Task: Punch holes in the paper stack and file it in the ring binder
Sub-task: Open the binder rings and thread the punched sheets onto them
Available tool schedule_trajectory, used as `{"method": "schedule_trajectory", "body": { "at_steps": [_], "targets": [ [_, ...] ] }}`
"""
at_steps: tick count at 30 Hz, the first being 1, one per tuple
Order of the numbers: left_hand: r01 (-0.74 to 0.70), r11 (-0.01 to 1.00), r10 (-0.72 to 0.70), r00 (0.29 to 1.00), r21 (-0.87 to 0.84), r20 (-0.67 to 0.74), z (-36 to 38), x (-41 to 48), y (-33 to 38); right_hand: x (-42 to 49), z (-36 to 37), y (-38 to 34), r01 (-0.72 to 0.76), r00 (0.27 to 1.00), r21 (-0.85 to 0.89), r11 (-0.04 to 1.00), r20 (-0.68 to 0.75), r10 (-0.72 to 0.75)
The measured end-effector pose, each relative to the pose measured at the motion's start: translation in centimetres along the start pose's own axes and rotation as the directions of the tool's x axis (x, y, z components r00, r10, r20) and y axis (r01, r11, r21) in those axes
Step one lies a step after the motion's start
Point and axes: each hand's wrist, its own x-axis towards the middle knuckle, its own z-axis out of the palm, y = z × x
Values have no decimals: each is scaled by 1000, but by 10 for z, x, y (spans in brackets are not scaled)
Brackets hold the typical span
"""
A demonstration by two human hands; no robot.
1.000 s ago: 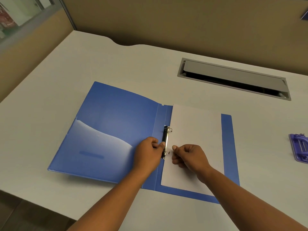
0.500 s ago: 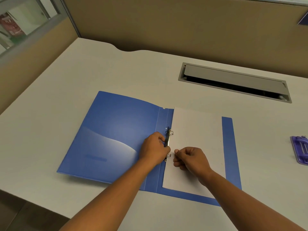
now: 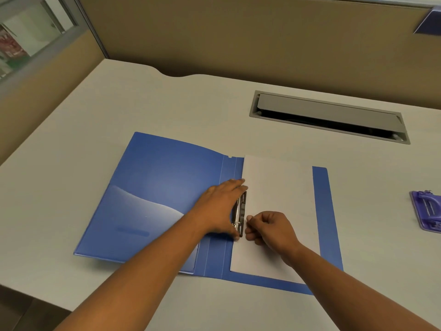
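Observation:
A blue ring binder (image 3: 164,185) lies open flat on the desk. The white paper stack (image 3: 279,192) rests on its right half, left edge at the metal ring mechanism (image 3: 241,211). My left hand (image 3: 219,209) lies spread over the spine with its fingers across the ring mechanism, thumb at the lower ring. My right hand (image 3: 269,228) is curled into a loose fist on the paper just right of the lower ring, fingertips pinched at the paper's edge. A purple hole punch (image 3: 427,211) sits at the right edge of the view.
The white desk (image 3: 167,103) has a grey cable tray slot (image 3: 329,117) at the back right. A brown partition wall (image 3: 238,37) stands behind. The desk's near edge runs along the lower left.
My left hand has opened from a pinch at the lower ring and spread flat over the ring mechanism. My right hand stays by the lower ring. The camera view has shifted slightly.

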Motion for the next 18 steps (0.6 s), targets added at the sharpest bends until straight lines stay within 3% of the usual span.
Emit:
{"method": "schedule_trajectory", "body": {
  "at_steps": [8, 18],
  "targets": [
    [-58, 994, 51, 996, 88, 76, -7, 11, 6, 1, 0, 2, -7, 1000, -14, 1000, -6, 7],
    [-43, 997, 44, 999, 65, -4, -7, 12, 4, 1, -1, 1, -15, 1000, 0, 1000, -5, 15]
  ]
}}
